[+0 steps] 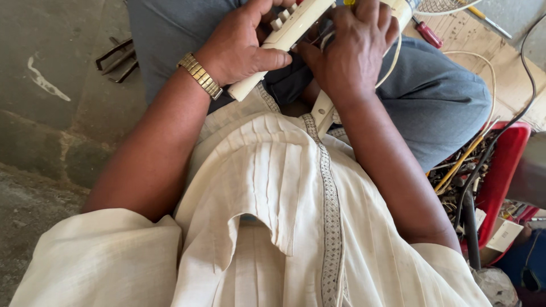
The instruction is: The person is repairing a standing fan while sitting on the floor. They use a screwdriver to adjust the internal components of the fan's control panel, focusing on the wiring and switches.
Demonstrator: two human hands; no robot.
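- Up top, the left hand (pixel 242 42) grips a cream plastic device casing (pixel 284 34) over the lap.
- Right hand (pixel 350 48) closes on the same casing beside a white cord (pixel 392 62).
- Red tray (pixel 506 165) of wires sits right.

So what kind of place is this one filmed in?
Probably an informal repair spot on a concrete floor: a red bin of scrap wires, a red-handled screwdriver, and a cream plastic device held in both hands.

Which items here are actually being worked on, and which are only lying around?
In hand:
cream plastic handle, gripped by left hand and right hand
white cord

Lying about:
red-handled screwdriver
red bin of scrap wires
cardboard sheet
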